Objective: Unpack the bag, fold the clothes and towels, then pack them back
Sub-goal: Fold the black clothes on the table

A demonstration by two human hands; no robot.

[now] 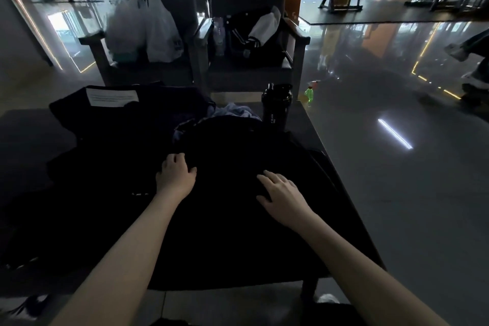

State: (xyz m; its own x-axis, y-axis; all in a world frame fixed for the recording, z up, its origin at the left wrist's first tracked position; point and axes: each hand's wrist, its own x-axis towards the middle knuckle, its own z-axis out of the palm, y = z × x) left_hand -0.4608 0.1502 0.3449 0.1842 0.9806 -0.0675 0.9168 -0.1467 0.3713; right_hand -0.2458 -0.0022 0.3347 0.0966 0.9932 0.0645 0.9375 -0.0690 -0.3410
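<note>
A large black garment (232, 219) lies spread over the dark table (312, 127) in front of me. My left hand (176, 174) rests on its left part with the fingers curled down into the cloth; whether it pinches a fold is unclear. My right hand (280, 190) lies flat on the garment with straight, spread fingers. Behind it sits a pale blue-grey cloth (232, 111), crumpled. Another black piece (127, 114) with a white label (112, 97) lies at the table's far left.
A black shaker bottle (276, 106) stands at the table's far right corner. Two dark armchairs stand beyond: the left holds white plastic bags (143, 26), the right a black bag (254, 40) with a white item. A green spray bottle (309, 92) stands on the glossy floor.
</note>
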